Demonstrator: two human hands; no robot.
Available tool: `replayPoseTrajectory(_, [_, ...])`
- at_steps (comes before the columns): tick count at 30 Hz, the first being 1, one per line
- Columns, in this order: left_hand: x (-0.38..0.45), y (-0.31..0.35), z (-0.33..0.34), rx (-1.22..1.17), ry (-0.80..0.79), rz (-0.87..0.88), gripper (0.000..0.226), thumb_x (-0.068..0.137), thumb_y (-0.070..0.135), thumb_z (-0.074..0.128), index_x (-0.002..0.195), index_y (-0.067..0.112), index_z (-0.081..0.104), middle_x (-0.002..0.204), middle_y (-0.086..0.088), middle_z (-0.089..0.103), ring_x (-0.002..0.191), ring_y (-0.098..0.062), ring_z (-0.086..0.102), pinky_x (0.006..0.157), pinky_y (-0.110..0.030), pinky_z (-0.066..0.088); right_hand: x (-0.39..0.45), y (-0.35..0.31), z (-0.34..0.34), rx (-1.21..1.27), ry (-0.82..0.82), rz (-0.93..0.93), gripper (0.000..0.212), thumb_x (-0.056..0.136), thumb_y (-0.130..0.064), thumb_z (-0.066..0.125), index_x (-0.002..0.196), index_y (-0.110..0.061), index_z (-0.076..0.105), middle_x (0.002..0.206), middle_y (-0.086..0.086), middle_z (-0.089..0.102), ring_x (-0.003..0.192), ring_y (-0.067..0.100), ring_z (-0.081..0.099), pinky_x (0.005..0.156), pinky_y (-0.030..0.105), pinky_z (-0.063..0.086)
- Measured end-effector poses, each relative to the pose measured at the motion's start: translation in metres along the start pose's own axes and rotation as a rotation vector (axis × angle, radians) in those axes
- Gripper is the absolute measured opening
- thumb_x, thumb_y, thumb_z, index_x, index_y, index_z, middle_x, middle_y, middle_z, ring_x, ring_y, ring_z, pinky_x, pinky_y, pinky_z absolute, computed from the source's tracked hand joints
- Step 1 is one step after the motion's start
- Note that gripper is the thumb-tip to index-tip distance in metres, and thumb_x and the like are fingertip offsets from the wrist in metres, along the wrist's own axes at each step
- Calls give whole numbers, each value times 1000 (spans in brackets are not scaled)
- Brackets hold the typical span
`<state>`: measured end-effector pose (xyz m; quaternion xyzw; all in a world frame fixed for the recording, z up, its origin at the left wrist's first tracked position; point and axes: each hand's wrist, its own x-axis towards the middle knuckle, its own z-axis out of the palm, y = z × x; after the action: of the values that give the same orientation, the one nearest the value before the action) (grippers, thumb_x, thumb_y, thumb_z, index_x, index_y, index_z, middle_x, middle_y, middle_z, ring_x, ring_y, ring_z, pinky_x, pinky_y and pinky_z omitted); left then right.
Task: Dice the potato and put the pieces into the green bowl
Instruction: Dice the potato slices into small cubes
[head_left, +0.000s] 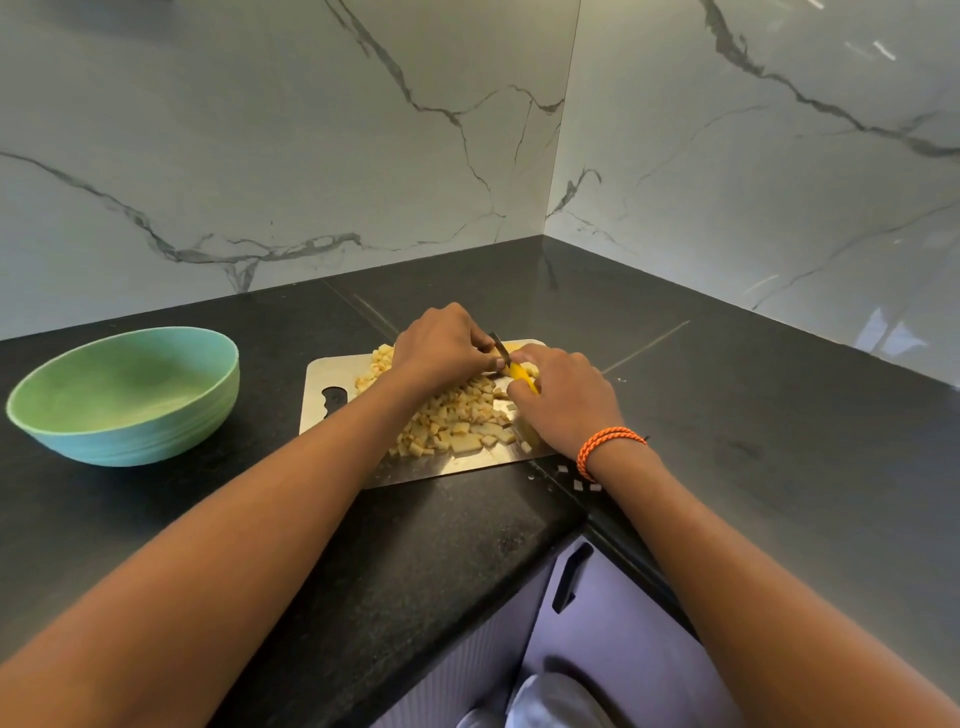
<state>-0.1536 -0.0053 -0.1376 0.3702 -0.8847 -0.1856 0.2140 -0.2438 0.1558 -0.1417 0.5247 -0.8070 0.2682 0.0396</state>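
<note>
On the cutting board (332, 374), the left hand (441, 345) curls its fingers over a last bit of potato (497, 355), while the right hand (563, 397) grips a yellow-handled knife (519, 373) just beside it. Diced pieces (452, 421) are heaped at the board's 6 o'clock side. The green bowl (124, 395) sits well apart at the board's 9 o'clock.

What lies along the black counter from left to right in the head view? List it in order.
Round green bowl → steel cutting board → left hand → yellow-handled knife → right hand → orange braided wristband.
</note>
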Motion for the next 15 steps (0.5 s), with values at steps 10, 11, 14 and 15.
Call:
replayPoseTrajectory(10, [0, 1, -1, 5, -3, -9, 33, 87, 52, 81, 111, 28, 83, 87, 14, 75, 71, -11, 64, 56, -23, 42, 0, -2, -4, -55, -48, -2, 40, 100, -36, 51, 139, -33, 55, 119, 7, 67, 104, 28, 62, 83, 41, 50])
replayPoseTrajectory(11, [-1, 2, -1, 10, -1, -9, 33, 87, 51, 81, 111, 28, 83, 86, 14, 75, 71, -11, 64, 56, -23, 42, 0, -2, -6, -63, -63, -5, 39, 100, -35, 51, 139, -33, 55, 117, 7, 67, 102, 28, 62, 83, 42, 51])
replayPoseTrajectory(14, [-3, 4, 0, 31, 18, 1, 33, 88, 51, 81, 112, 29, 82, 82, 17, 71, 70, -10, 62, 55, -23, 42, 0, -3, -10, -85, -104, -6, 37, 100, -35, 52, 136, -31, 56, 117, 7, 66, 100, 28, 62, 81, 41, 51])
replayPoseTrajectory(15, [-4, 5, 0, 34, 24, 0, 33, 88, 50, 81, 113, 29, 82, 84, 16, 73, 71, -9, 61, 55, -23, 41, -2, -4, -11, -94, -121, -6, 36, 100, -35, 52, 135, -30, 56, 118, 8, 66, 101, 29, 62, 81, 40, 50])
